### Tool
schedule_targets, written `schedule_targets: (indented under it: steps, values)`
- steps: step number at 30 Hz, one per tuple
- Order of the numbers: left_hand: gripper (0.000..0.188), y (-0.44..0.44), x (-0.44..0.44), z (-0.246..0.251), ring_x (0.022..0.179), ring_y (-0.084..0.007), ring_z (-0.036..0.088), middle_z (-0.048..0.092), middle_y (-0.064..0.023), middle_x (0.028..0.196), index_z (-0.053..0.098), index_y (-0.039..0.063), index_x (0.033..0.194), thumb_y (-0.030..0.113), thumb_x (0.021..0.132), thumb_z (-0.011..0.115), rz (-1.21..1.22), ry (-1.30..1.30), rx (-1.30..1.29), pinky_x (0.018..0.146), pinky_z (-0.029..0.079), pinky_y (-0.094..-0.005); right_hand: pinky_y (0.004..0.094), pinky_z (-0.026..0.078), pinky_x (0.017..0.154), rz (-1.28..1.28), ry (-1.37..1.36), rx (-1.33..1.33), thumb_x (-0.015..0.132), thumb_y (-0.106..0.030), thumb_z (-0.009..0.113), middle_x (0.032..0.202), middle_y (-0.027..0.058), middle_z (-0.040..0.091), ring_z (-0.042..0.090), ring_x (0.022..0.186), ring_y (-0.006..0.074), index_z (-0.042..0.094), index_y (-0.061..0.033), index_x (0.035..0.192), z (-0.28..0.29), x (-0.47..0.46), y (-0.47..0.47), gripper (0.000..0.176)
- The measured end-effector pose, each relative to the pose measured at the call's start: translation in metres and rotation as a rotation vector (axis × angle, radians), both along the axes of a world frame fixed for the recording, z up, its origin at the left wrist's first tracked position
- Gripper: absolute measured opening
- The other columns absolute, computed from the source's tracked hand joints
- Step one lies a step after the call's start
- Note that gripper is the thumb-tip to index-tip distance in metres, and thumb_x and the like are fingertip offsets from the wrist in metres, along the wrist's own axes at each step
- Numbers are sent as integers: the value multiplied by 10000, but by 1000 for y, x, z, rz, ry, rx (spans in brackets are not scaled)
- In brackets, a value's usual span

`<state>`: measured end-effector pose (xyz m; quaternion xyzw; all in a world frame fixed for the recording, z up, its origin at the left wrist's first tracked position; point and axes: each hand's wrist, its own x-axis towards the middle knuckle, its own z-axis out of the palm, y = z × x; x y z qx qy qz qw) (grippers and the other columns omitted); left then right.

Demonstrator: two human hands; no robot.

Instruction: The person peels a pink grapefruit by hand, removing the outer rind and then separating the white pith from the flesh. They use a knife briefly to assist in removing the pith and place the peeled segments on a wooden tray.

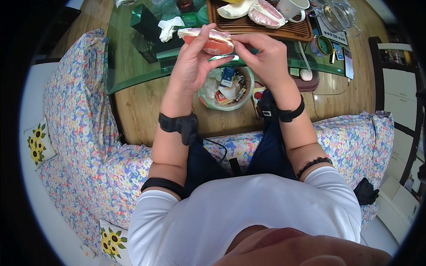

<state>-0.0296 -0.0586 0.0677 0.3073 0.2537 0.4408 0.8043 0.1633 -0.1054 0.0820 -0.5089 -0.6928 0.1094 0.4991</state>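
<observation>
A pomelo segment point(218, 46) with red flesh and a pale membrane along its upper side is held over the near edge of the glass table. My left hand point(194, 63) grips its left part, the thumb across the front. At the segment's right end, the thumb and index finger of my right hand point(263, 53) pinch the membrane edge. Beyond my hands, a larger piece of pomelo point(267, 15) and a thick white peel piece point(234, 9) lie on a slatted wooden tray point(296, 33).
A lined waste bin point(244, 101) with packets and paper stands on the floor below my hands. A white mug point(293, 9) sits on the tray; a glass pitcher point(337, 18) is right of it. Crumpled tissue point(169, 28) and an open tin point(322, 46) lie on the glass table point(139, 81).
</observation>
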Motion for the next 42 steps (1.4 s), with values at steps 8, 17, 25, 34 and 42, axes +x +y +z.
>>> schedule_targets:
  steps: [8, 17, 25, 34, 42]
  values:
    - [509, -17, 22, 3, 1152, -258, 700, 660, -208, 1323, 500, -68, 1451, 105, 1017, 703, 323, -25, 15, 967, 622, -380, 320, 604, 668, -113, -4, 136, 793, -68, 824, 818, 88, 768, 757, 735, 242, 788, -36, 893, 1, -19, -2, 111]
    - [527, -10, 16, 2, 1196, -338, 693, 620, -267, 1386, 456, -89, 1488, 105, 1038, 649, 177, -46, 131, 983, 629, -414, 279, 596, 642, -153, 119, 102, 741, -29, 825, 779, 86, 761, 752, 686, 190, 777, -24, 829, 7, -18, -4, 100]
    - [541, 5, 0, -5, 1282, -331, 640, 558, -283, 1467, 434, -73, 1523, 125, 1057, 626, 73, -146, 102, 1066, 581, -451, 243, 598, 702, -15, 237, -68, 800, 0, 826, 850, 56, 790, 746, 756, 117, 797, 6, 889, 8, -15, -4, 94]
    - [595, 4, -5, -9, 1244, -267, 643, 607, -185, 1355, 407, -60, 1539, 141, 1045, 671, 40, -137, 42, 1100, 546, -446, 257, 610, 695, -14, 339, -106, 790, -4, 820, 836, 65, 783, 747, 727, 130, 781, 8, 867, 7, -18, -8, 87]
    - [598, 8, -12, -15, 1256, -280, 649, 573, -193, 1439, 394, -99, 1520, 143, 1046, 666, -39, -201, 32, 1078, 570, -454, 279, 642, 731, 107, 794, -405, 899, 49, 756, 888, 132, 764, 762, 767, 169, 730, 74, 952, 9, -9, -10, 64]
